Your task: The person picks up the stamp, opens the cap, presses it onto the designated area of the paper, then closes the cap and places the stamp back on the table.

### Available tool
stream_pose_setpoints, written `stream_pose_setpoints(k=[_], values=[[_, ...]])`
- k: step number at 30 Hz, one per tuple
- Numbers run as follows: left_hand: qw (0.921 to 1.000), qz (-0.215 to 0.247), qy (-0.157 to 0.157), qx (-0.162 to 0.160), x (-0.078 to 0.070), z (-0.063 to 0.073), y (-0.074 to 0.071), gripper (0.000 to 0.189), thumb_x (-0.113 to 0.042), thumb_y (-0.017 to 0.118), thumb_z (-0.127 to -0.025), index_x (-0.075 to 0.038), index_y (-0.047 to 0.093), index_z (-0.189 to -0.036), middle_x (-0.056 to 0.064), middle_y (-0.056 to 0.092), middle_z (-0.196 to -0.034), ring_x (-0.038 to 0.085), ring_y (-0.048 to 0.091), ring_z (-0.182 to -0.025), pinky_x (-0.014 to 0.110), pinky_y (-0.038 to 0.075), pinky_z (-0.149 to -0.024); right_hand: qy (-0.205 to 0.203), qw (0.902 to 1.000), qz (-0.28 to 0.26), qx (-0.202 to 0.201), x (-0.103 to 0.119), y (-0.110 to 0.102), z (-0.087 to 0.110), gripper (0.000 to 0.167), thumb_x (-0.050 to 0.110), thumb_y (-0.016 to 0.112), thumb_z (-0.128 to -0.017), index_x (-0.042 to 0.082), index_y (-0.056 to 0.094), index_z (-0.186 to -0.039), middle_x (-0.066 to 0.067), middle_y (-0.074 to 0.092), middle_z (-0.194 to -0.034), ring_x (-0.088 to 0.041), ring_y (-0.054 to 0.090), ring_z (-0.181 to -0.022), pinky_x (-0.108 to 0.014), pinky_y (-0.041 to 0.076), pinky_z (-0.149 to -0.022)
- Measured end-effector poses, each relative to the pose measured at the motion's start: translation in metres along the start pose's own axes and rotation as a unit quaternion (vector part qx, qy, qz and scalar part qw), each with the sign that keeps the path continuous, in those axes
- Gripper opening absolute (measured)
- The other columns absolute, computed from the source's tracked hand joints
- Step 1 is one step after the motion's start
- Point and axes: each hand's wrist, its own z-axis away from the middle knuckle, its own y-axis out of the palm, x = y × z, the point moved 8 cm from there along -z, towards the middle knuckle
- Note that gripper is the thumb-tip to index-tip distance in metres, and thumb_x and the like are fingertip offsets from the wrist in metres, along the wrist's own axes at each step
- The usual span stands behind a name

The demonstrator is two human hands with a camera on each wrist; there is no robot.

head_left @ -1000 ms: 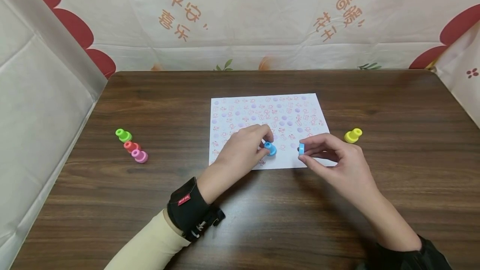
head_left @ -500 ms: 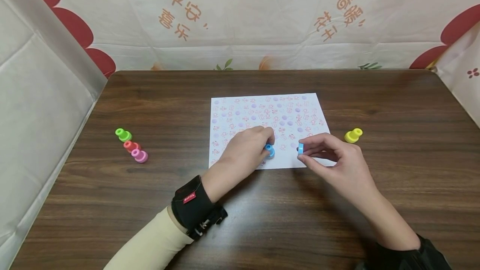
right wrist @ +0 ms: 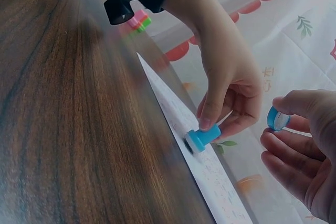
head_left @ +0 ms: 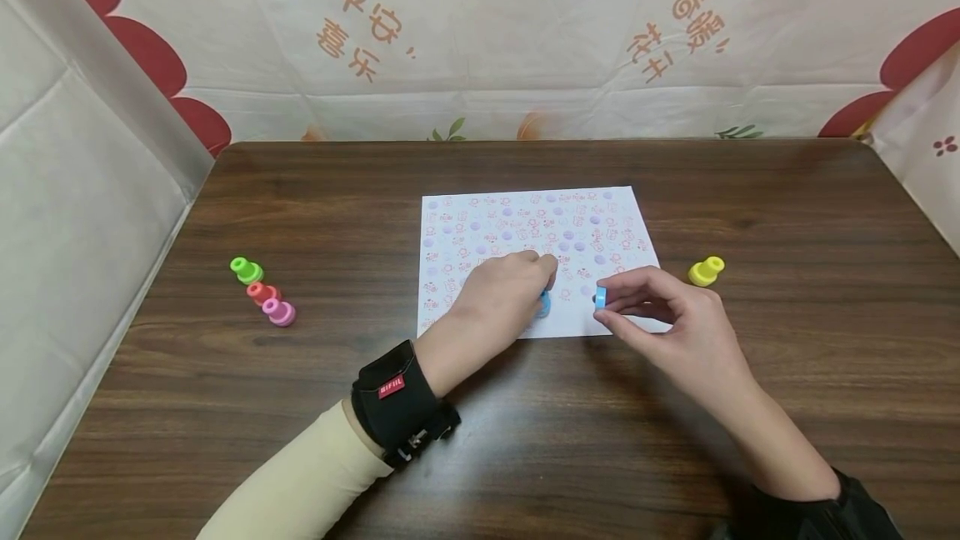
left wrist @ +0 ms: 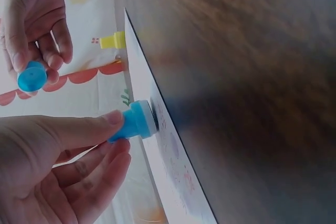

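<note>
My left hand [head_left: 501, 294] pinches a blue toy stamp [left wrist: 135, 120] by its narrow handle, thumb against fingers. The stamp's dark face points down at the white sheet of paper [head_left: 540, 227], right at its surface; whether it touches, I cannot tell. In the head view the hand hides most of the stamp. To the right, my right hand [head_left: 678, 319] holds the small round blue cap [right wrist: 277, 119] between thumb and fingertips, just above the paper's right part. Rows of small red and purple prints cover much of the sheet.
A green stamp [head_left: 247, 270], a red stamp [head_left: 262, 293] and a pink stamp [head_left: 280, 312] stand close together at the left. Beyond my right hand is a yellow stamp [head_left: 707, 271]. A printed white cloth [head_left: 480, 32] hangs behind the brown wooden table [head_left: 337, 198].
My left hand has shifted slightly right with the blue stamp and turned, so its back now covers more of the stamp. The right hand with the cap has hardly moved.
</note>
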Motion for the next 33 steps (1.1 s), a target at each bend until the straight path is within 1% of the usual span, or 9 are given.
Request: stream_pose_setpoints(k=[5, 9, 11, 16, 19, 25, 28, 33], values=[[0.9993, -0.036, 0.011, -0.004, -0.006, -0.003, -0.001, 0.019, -0.020, 0.069, -0.094, -0.016, 0.065, -0.112, -0.002, 0.071, -0.101, 0.009, 0.067, -0.086, 0.025, 0.058, -0.073, -0.003, 1.0000, -0.004, -0.002, 0.001, -0.001, -0.001, 0.031, -0.008, 0.082, -0.074, 0.009, 0.071, -0.098, 0.002, 0.074, -0.091, 0.005, 0.070, -0.079, -0.013, 0.056, -0.076], [0.9986, -0.052, 0.013, 0.007, -0.010, -0.006, -0.002, 0.028, -0.016, 0.071, -0.093, -0.017, 0.065, -0.120, -0.002, 0.072, -0.104, 0.009, 0.068, -0.087, 0.027, 0.059, -0.072, -0.007, 1.0000, -0.003, -0.005, 0.001, -0.002, -0.001, 0.032, -0.008, 0.082, -0.074, 0.010, 0.071, -0.097, 0.009, 0.073, -0.091, 0.005, 0.069, -0.078, -0.012, 0.056, -0.076], [0.9983, -0.055, 0.015, 0.012, -0.012, -0.008, -0.002, 0.030, -0.014, 0.070, -0.093, -0.017, 0.065, -0.123, -0.001, 0.073, -0.104, 0.009, 0.067, -0.084, 0.027, 0.059, -0.071, -0.008, 0.9999, -0.002, -0.007, 0.001, -0.003, -0.001, 0.033, -0.009, 0.083, -0.073, 0.009, 0.071, -0.097, 0.010, 0.073, -0.091, 0.005, 0.069, -0.077, -0.012, 0.056, -0.075], [0.9978, -0.060, 0.015, 0.022, -0.013, -0.012, -0.001, 0.027, -0.015, 0.068, -0.095, -0.018, 0.065, -0.121, -0.002, 0.074, -0.102, 0.009, 0.064, -0.075, 0.027, 0.058, -0.066, -0.010, 0.9999, -0.008, -0.006, 0.000, -0.003, -0.001, 0.034, -0.010, 0.083, -0.072, 0.008, 0.071, -0.098, 0.006, 0.073, -0.089, 0.004, 0.069, -0.077, -0.013, 0.057, -0.075], [0.9972, -0.065, 0.020, 0.031, -0.014, -0.014, 0.002, 0.025, -0.013, 0.067, -0.095, -0.017, 0.064, -0.120, -0.002, 0.074, -0.100, 0.009, 0.064, -0.075, 0.027, 0.057, -0.065, -0.009, 0.9999, -0.009, -0.007, 0.000, -0.004, -0.001, 0.035, -0.011, 0.083, -0.071, 0.007, 0.071, -0.099, 0.004, 0.073, -0.089, 0.004, 0.069, -0.077, -0.013, 0.056, -0.076], [0.9963, -0.070, 0.020, 0.045, -0.014, -0.016, 0.006, 0.027, -0.010, 0.067, -0.095, -0.017, 0.064, -0.121, -0.001, 0.074, -0.101, 0.010, 0.065, -0.078, 0.026, 0.057, -0.067, -0.006, 0.9999, -0.003, -0.011, -0.002, -0.006, -0.001, 0.036, -0.012, 0.083, -0.070, 0.007, 0.071, -0.098, 0.014, 0.071, -0.091, 0.005, 0.069, -0.077, -0.012, 0.056, -0.076], [0.9963, -0.071, 0.021, 0.043, -0.013, -0.016, 0.006, 0.027, -0.010, 0.067, -0.095, -0.016, 0.064, -0.121, -0.001, 0.074, -0.101, 0.010, 0.065, -0.078, 0.026, 0.057, -0.067, -0.004, 0.9999, -0.003, -0.011, -0.002, -0.007, -0.002, 0.036, -0.012, 0.083, -0.070, 0.007, 0.071, -0.098, 0.019, 0.070, -0.092, 0.005, 0.069, -0.077, -0.012, 0.056, -0.075], [0.9963, -0.072, 0.030, 0.035, -0.014, -0.016, 0.004, 0.023, -0.010, 0.066, -0.095, -0.016, 0.065, -0.118, -0.001, 0.074, -0.098, 0.009, 0.065, -0.077, 0.026, 0.057, -0.066, -0.001, 0.9999, -0.004, -0.012, -0.003, -0.008, -0.002, 0.035, -0.011, 0.083, -0.071, 0.007, 0.070, -0.098, 0.019, 0.070, -0.092, 0.006, 0.069, -0.077, -0.012, 0.056, -0.075]])
